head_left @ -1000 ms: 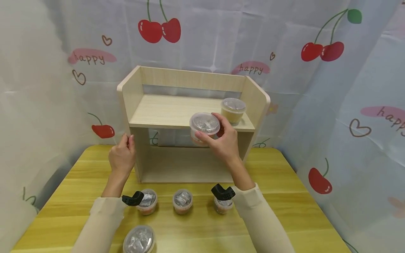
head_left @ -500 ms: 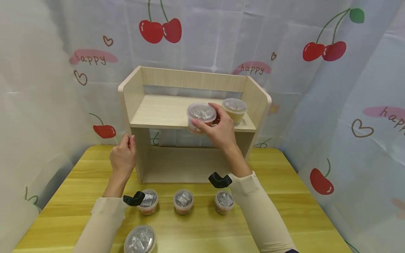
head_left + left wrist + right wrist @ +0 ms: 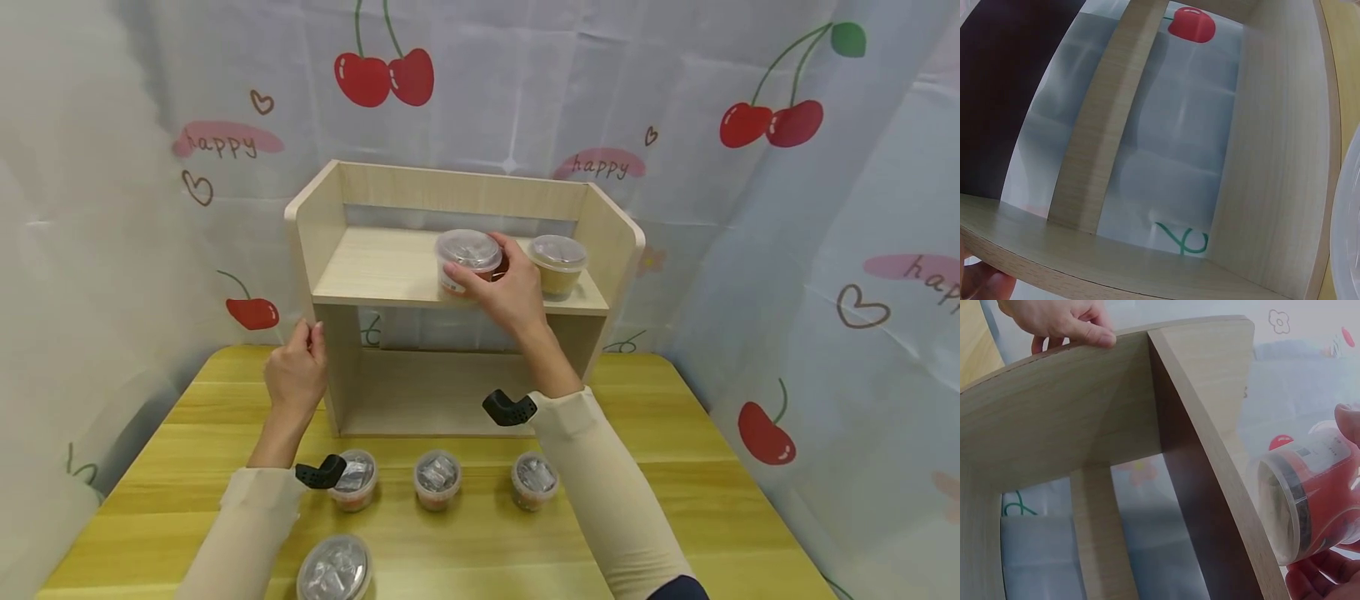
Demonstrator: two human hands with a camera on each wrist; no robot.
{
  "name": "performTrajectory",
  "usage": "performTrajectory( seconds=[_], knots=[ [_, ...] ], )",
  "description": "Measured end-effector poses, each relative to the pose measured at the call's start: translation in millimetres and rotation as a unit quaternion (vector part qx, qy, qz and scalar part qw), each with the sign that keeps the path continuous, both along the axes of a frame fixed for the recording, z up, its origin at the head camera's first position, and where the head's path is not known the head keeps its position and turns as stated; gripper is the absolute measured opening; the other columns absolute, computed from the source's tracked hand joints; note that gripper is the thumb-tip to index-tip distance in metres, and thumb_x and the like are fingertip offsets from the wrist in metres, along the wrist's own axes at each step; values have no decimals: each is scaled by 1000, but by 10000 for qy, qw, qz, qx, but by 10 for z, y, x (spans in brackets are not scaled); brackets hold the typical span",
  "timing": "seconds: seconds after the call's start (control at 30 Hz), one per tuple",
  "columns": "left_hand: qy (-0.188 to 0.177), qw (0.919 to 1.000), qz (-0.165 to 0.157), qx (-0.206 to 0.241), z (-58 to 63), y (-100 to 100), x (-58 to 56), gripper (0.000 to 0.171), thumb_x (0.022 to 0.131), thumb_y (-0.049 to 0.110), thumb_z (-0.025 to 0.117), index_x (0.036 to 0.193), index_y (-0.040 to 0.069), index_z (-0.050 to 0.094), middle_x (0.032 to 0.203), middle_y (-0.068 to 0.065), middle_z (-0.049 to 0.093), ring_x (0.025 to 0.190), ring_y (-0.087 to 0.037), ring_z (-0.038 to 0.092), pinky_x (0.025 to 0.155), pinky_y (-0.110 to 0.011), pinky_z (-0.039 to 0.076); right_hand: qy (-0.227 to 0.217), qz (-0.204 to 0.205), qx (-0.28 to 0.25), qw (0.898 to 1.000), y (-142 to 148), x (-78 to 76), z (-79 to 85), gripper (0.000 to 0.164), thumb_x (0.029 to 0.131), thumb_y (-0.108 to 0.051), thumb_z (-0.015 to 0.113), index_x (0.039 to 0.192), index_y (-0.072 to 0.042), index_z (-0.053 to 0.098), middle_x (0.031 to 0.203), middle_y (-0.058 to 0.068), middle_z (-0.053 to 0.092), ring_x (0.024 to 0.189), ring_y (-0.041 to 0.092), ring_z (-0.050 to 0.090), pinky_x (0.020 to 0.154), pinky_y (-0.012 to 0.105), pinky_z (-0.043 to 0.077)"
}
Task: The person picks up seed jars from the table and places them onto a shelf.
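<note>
My right hand [image 3: 517, 296] grips a round plastic tub [image 3: 467, 248] with a clear lid, thumb at the front and fingers at its far side. The tub overlaps the front edge of the upper board of a small wooden shelf [image 3: 375, 258]. In the right wrist view this tub [image 3: 1329, 494] shows reddish sides and a pale label, close to the board's edge. A second tub [image 3: 558, 262], yellowish, stands on the upper board at the right. My left hand [image 3: 296, 371] pinches the front edge of the shelf's left side panel, its thumb [image 3: 1094, 334] visible on the inner face.
Three small lidded tubs stand in a row on the yellow wooden table [image 3: 637, 500]: left [image 3: 355, 487], middle [image 3: 437, 482] and right [image 3: 535, 483]. A larger tub [image 3: 335, 571] is near the front left. A cherry-print curtain [image 3: 487, 83] hangs behind the shelf.
My right hand has carried the tub up and slightly left, from in front of the upper board to over its front edge. My left hand keeps its grip on the side panel.
</note>
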State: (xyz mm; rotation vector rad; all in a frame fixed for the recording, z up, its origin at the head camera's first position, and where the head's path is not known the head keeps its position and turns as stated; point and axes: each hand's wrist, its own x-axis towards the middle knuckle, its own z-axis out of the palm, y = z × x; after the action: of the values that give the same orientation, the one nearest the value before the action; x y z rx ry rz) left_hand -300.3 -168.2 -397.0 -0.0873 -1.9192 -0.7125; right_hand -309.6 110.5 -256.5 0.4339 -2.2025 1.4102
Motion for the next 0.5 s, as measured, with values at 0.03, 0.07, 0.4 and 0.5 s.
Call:
performTrajectory(
  seconds=[0.03,0.07,0.4,0.5],
  knots=[
    [13,10000,-1,-4,0,-1,-1,27,97,12,58,75,2,47,48,-4,32,39,-27,35,41,-36,22,-27,-26,-5,10000,1,-10,5,74,76,-35,85,136,-4,54,116,12,65,95,20,62,79,31,49],
    [31,10000,4,-6,1,-3,-1,27,97,12,58,75,2,47,48,-4,32,40,-27,34,42,-36,22,-27,-48,-1,10000,2,-23,8,74,76,-35,85,136,-4,54,116,12,65,95,20,62,79,31,49],
    [31,9999,112,50,-9,-3,-11,27,98,14,58,76,3,47,48,-5,32,39,-33,38,41,-39,24,-262,-236,175,9992,-30,-103,17,77,77,-40,83,138,-5,52,118,13,64,101,22,61,85,34,48],
    [-9,9999,135,85,-17,8,-14,25,98,15,57,78,3,48,48,-6,33,39,-33,39,40,-39,24,-394,-294,240,9985,-41,-121,18,79,77,-42,83,139,-5,51,122,14,63,106,23,61,90,36,48]
  ],
)
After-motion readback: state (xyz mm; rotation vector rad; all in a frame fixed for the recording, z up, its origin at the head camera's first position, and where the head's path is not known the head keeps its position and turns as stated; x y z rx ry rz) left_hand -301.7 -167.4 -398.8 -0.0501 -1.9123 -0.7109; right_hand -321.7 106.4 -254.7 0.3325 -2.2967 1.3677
